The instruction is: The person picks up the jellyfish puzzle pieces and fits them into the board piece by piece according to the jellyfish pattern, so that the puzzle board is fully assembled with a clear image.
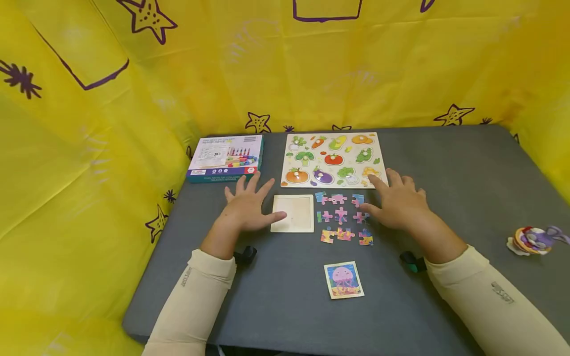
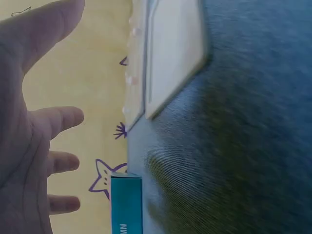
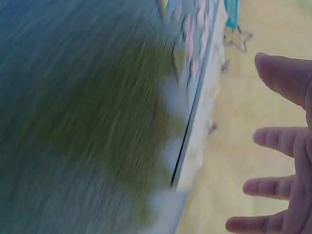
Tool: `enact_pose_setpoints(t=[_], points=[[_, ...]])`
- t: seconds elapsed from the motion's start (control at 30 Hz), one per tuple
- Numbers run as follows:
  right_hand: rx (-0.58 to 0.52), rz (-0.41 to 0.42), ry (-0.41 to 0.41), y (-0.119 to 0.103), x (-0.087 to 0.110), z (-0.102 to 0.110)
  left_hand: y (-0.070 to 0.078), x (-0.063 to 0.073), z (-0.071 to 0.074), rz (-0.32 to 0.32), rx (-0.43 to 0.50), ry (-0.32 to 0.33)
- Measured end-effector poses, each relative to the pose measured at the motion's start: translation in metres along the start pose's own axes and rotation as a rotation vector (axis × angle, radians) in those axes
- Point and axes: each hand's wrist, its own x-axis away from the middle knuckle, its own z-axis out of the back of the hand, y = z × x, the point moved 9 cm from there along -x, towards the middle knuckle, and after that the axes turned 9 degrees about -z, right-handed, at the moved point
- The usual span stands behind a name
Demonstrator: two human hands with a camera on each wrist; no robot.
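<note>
1. Plainly, 2 bare hands hang over the dark table, fingers straight and fanned apart, with nothing gripped. The left hand (image 1: 245, 210) has its thumb over the right-hand part of a square wooden tray (image 1: 289, 205); the right hand (image 1: 403, 205) reaches its thumb to the right column of puzzle pieces (image 1: 341, 215), its index finger near a corner of the vegetable board (image 1: 347, 163). From where I stand, I cannot tell if either thumb touches.

2. The 9 pieces lie apart in 3 rows of 3, mid-surface, just beside the tray's right edge. They look thin, stiff and very light, so I'd expect them to skid at a nudge; their narrow knobs are probably the weakest spots. A thumb-and-finger pinch on opposite side edges would suit them best.

3. The tray looks light and rigid too, and its raised rim gives the natural hold. It is shallow, with its pale wooden floor showing.

4. Along the far edge, the vegetable board carries shaped vegetable pieces lying in its face. At the far left corner sits a printed box (image 1: 224, 158); its contents are hidden.

5. Toward the near edge lies a small jellyfish picture (image 1: 343, 280), tilted slightly. Near the right edge stands a purple toy (image 1: 534, 240).
</note>
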Motion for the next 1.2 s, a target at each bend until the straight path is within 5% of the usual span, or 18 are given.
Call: enact_pose_setpoints(t=[0.2,0.4,0.8,0.97,1.2], points=[[0.062,0.113,-0.006,-0.048,-0.014,-0.012,0.001,0.005,-0.015,-0.049,0.008,-0.044],[0.105,0.209,-0.029,-0.086,-0.033,-0.023,0.014,0.006,-0.025,-0.174,0.001,-0.058],[0.051,0.294,0.009,-0.115,-0.057,-0.025,0.022,0.009,-0.030,-0.209,-0.005,-0.070],[-0.067,0.327,-0.027,-0.121,-0.060,-0.020,0.019,0.009,-0.033,-0.188,0.009,-0.077],[-0.328,0.272,-0.169,-0.131,-0.062,-0.022,0.019,0.009,-0.035,-0.184,0.020,-0.087]])
